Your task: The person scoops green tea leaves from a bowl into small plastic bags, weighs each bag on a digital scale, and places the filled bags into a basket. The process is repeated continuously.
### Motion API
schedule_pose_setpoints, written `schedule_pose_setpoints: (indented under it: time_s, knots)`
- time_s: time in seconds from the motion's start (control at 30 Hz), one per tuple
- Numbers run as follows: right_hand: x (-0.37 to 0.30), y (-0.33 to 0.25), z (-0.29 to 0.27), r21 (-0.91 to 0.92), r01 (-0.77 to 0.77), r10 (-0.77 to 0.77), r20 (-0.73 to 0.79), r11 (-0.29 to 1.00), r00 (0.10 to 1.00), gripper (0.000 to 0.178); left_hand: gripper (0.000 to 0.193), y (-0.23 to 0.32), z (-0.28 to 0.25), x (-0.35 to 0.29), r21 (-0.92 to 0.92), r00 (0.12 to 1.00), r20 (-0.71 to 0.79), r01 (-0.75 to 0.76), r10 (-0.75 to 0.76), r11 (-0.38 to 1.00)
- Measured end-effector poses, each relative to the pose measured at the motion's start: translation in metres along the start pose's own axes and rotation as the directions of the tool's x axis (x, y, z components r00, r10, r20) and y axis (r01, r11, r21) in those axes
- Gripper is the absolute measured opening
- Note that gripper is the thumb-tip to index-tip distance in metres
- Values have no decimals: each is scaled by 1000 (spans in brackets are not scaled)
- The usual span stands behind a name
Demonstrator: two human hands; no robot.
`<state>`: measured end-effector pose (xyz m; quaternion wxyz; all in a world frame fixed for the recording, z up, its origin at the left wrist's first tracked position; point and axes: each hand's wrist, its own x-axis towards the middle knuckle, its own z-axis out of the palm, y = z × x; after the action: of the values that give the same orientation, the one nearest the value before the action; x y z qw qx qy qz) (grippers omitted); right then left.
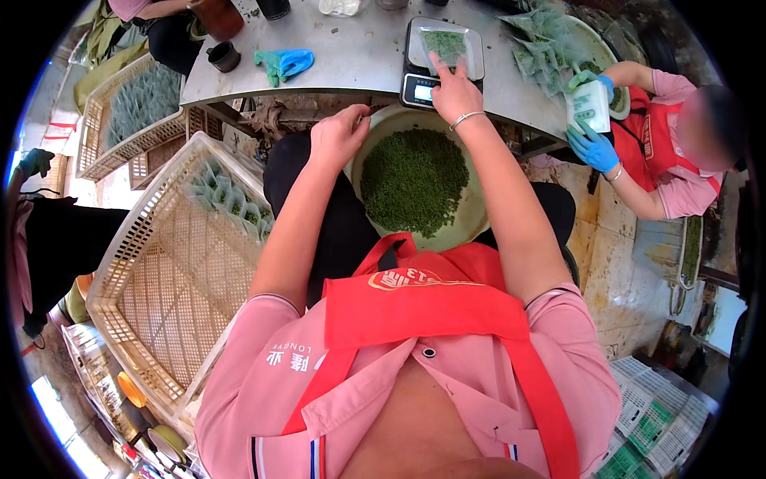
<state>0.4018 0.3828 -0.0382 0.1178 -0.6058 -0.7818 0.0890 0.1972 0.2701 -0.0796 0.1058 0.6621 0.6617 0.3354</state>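
My right hand [456, 93] reaches to the scale [415, 48], index and middle fingers stretched out and touching a clear bag of small green pieces [444, 48] on its platform. My left hand [339, 136] hovers by the left rim of a round pale basin [483, 209], its fingers curled together; what they hold, if anything, is hidden. A heap of small green pieces, like peas or beans, [413, 182] fills the middle of the basin, which sits between my legs.
At my left stands a plastic crate [120, 263] with several filled bags [227, 199]. Blue and green gloves [285, 64] and a dark cup [223, 57] rest on the metal table [351, 60]. On the right, a gloved co-worker [662, 144] holds a white package [589, 105] near piled bags [542, 52].
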Motion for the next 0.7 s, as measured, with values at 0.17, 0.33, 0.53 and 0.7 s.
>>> schedule_pose_setpoints:
  time_s: [0.17, 0.33, 0.53, 0.7]
  knots:
    - [-10, 16, 21, 160, 110, -66, -258, 981, 964, 32, 25, 2, 0, 0, -3, 997, 62, 46, -45, 999]
    - [-52, 22, 25, 478, 229, -53, -354, 848, 934, 11, 33, 11, 31, -14, -348, 979, 199, 115, -46, 930]
    - [-94, 5, 16, 861, -257, -156, 355, 438, 922, 10, 48, 30, 43, -24, -715, 882, 467, 336, 60, 613]
    - [-99, 13, 22, 916, -319, -120, 355, 243, 927, 11, 26, 21, 41, -27, -744, 839, 544, 479, 5, 466]
